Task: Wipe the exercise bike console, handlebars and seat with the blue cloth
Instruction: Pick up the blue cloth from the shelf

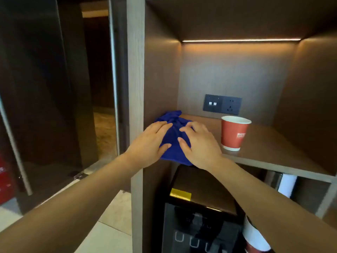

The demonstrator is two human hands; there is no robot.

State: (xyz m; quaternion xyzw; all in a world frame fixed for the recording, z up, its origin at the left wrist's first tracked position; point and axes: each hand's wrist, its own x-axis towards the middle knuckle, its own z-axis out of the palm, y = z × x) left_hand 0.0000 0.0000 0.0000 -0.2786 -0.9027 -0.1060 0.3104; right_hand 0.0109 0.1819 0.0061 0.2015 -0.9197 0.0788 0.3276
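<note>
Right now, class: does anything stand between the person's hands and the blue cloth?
Nothing visible: the left hand and right hand already rest on the blue cloth. The red paper cup stands apart, to the right.

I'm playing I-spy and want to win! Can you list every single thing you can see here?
blue cloth: one, blue, bunched at the left end of the shelf, under both hands
paper cup: one, red with white rim, upright on the shelf, right of the cloth
socket panel: one, dark grey, on the back wall
light strip: one, warm white, at the top of the niche
shelf: one, brown wood
black appliance: one, below the shelf
left hand: one, flat on the cloth
right hand: one, on the cloth
</note>
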